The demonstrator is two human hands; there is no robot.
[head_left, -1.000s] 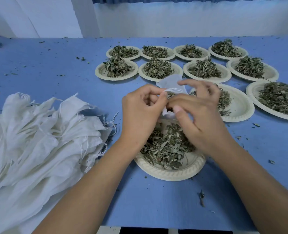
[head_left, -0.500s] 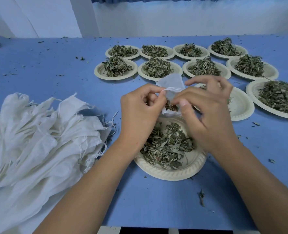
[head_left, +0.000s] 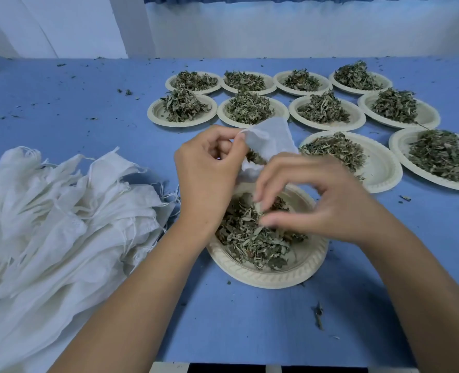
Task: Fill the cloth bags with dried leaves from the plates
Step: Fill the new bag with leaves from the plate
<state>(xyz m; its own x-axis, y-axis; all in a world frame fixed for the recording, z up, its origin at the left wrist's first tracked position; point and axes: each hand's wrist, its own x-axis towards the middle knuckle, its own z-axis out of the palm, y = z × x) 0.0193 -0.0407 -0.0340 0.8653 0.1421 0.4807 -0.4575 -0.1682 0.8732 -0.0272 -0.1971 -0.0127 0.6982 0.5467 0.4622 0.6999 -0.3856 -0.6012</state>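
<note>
The left hand (head_left: 209, 173) pinches the cloth bag (head_left: 271, 138) open, the right hand (head_left: 322, 200) pinches dried leaves (head_left: 252, 240) just beneath it — if the limp mouth sags, leaves could scatter onto the worktop (head_left: 250, 332).

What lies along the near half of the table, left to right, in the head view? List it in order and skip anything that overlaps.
pile of empty cloth bags → left hand, pinching one cloth bag → right hand → plate of leaves at the right edge
</note>
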